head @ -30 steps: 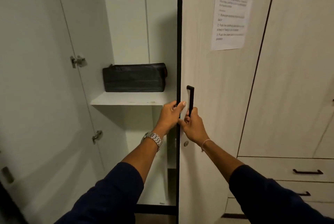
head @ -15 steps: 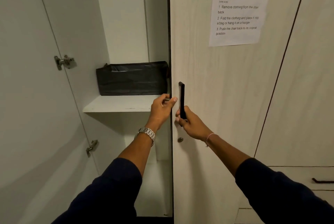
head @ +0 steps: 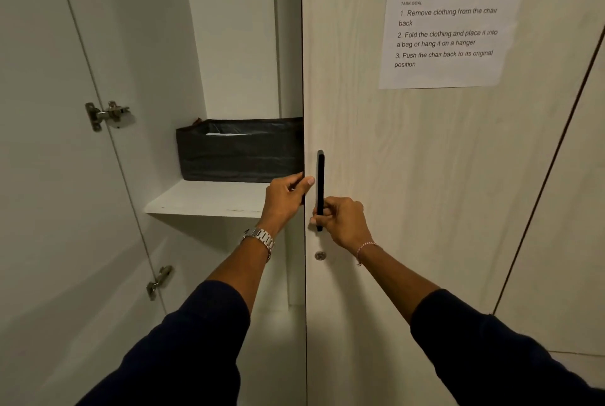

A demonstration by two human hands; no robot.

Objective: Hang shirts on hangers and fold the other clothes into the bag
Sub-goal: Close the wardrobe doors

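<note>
My right hand (head: 342,220) has its fingers curled round the lower part of the slim black vertical bar handle (head: 320,189) on the pale wood-grain wardrobe door (head: 409,176). My left hand (head: 284,197) grips the free edge of that same door just beside the handle, thumb on the front face and fingers wrapped behind the edge. Both wrists reach forward out of dark navy sleeves; there is a metal link watch (head: 260,238) on the left wrist and a thin beaded bracelet (head: 366,247) on the right.

Past my left hand, inside the open compartment, the dark grey soft-sided fabric bag (head: 239,152) sits on the white shelf (head: 209,199), its right end hidden behind the door. Its top is open and something pale shows inside; I cannot tell what. I judge the bag light and floppy, with walls that would sag if pinched at one spot, so I would take it with both hands by its two short ends, or under the base, and slide it off the shelf rather than drag it by the rim. No shirts or hangers are in view.

Further out, the left door stands swung open with two metal hinges (head: 106,114) on it, and a printed white instruction sheet (head: 451,19) is stuck to the door I hold.
</note>
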